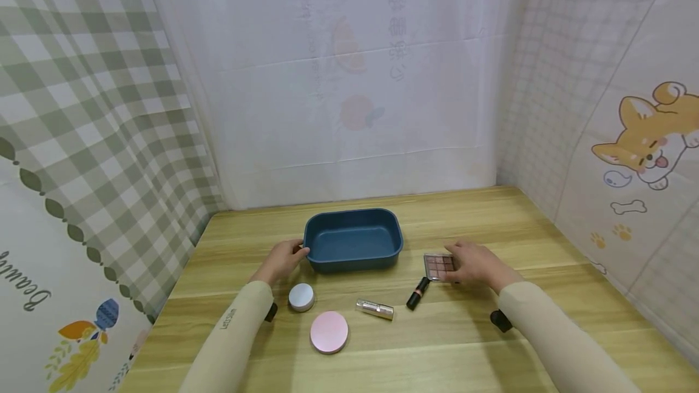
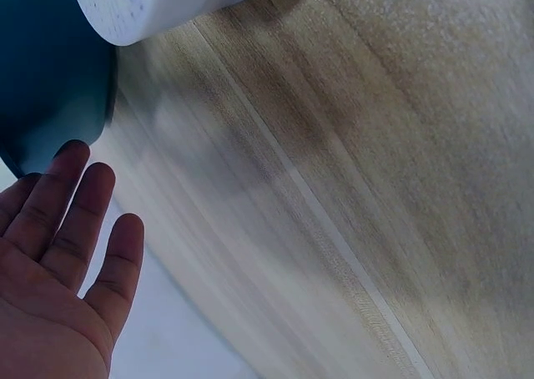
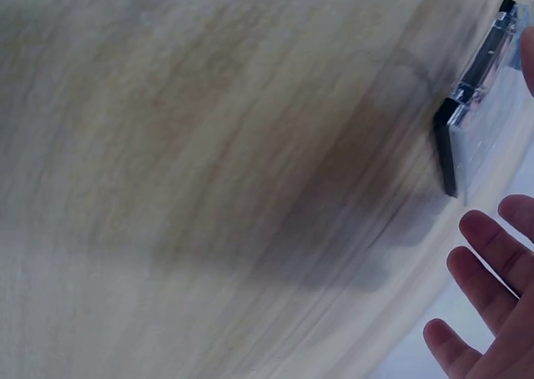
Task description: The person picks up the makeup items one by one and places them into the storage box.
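In the head view, my left hand [image 1: 283, 261] is at the left end of a dark blue rectangular bin [image 1: 354, 265], its fingertips against or very near the wall. The left wrist view shows those fingers loosely spread beside the bin. On the right, my right hand [image 1: 474, 264] reaches over a clear-lidded eyeshadow palette [image 1: 435, 266], thumb at its near side and fingers toward its far side. Three fingers [image 3: 488, 287] stand extended and apart from the palette's edge in the right wrist view. Whether the hidden index finger touches it, I cannot tell.
A round white-lidded jar [image 1: 301, 296] stands in front of the bin's left end. Nearer me lie a pink round compact [image 1: 329, 332], a silver lipstick tube [image 1: 375, 309] and a black tube with a pink band [image 1: 418, 293]. Curtains [image 1: 355, 108] enclose the wooden table [image 1: 426, 356].
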The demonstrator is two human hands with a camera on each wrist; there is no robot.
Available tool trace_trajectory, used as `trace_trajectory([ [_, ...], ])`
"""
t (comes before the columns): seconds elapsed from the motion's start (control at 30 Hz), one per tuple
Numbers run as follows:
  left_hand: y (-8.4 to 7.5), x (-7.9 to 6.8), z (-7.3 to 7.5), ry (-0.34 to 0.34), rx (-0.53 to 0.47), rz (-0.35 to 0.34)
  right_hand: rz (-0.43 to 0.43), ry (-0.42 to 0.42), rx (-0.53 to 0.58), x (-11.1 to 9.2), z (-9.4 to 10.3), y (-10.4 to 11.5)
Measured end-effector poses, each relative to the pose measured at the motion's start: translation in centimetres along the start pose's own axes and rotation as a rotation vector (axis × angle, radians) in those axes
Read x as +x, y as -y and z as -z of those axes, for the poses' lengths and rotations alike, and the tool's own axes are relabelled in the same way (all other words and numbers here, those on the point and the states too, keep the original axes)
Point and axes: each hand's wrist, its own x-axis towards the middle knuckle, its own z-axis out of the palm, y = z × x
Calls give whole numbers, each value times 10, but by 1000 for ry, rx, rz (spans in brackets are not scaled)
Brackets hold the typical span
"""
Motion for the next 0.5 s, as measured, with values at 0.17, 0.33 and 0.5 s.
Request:
trace_trajectory([
  [0.17, 0, -1, 1, -5, 0, 0, -34, 8, 45, -4, -1, -2],
  [0.33, 0, 0, 0, -9, -3, -4, -35, 13, 69, -4, -5, -2],
  [0.5, 0, 0, -1, -11, -9, 0, -22, 7, 73, -2, -9, -3],
])
